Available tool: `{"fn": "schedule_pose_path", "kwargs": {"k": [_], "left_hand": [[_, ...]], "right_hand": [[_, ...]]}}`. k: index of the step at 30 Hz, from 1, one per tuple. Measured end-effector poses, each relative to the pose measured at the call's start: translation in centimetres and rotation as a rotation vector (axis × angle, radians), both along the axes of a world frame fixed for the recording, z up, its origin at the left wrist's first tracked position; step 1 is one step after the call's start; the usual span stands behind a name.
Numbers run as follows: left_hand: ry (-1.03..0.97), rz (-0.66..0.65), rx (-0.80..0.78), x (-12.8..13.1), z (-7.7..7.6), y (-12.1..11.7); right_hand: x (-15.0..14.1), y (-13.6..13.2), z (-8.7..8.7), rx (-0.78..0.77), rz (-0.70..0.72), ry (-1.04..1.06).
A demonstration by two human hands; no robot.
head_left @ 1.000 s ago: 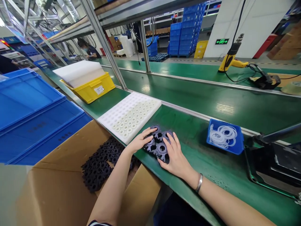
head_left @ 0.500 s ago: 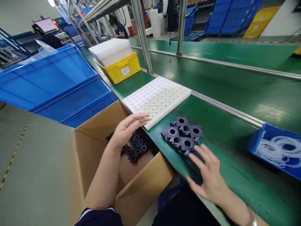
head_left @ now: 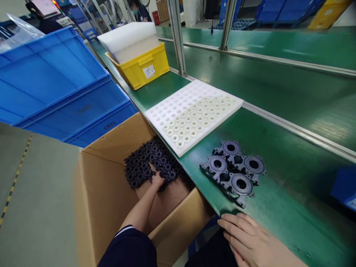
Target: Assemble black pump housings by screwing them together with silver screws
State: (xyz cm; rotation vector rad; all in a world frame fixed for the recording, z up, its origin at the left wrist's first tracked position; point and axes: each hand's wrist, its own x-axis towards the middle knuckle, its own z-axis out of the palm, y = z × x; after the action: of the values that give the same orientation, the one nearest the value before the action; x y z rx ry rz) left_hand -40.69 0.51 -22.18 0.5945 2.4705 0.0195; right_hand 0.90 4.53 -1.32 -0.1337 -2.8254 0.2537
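My left hand reaches down into the cardboard box, its fingers closed around the edge of one of the black parts with round holes piled there; some fingertips are hidden among them. On the green work surface, my right hand rests at the near edge, fingers stretched out and holding nothing. Just beyond its fingertips lie several dark frame-like parts with ring-shaped centres, grouped together. A white foam tray of round sockets lies to their left, with pale rings in many of its sockets.
Blue crates are stacked left of the box. A yellow bin holding white foam blocks stands at the far end. Metal posts rise behind the tray. A blue bin sits at the right edge. A person is in the background.
My left hand has gone from above the box down into the pile and closed on a part. My right hand has drawn back from the dark parts to the edge. The view has shifted.
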Motion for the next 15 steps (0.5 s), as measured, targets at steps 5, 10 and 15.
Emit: {"fn": "schedule_pose_path", "kwargs": {"k": [5,10,15], "left_hand": [[0.097,0.046,-0.099,-0.8,-3.8,0.4],[0.151,0.057,-0.103,-0.9,-5.8,1.0],[0.145,0.057,-0.087,-1.0,-6.6,1.5]], "right_hand": [[-0.1,0.4,-0.2,0.020,-0.003,-0.050],[-0.2,0.5,-0.4,-0.019,-0.022,-0.076],[-0.6,0.8,0.7,-0.058,-0.038,-0.068]]}}
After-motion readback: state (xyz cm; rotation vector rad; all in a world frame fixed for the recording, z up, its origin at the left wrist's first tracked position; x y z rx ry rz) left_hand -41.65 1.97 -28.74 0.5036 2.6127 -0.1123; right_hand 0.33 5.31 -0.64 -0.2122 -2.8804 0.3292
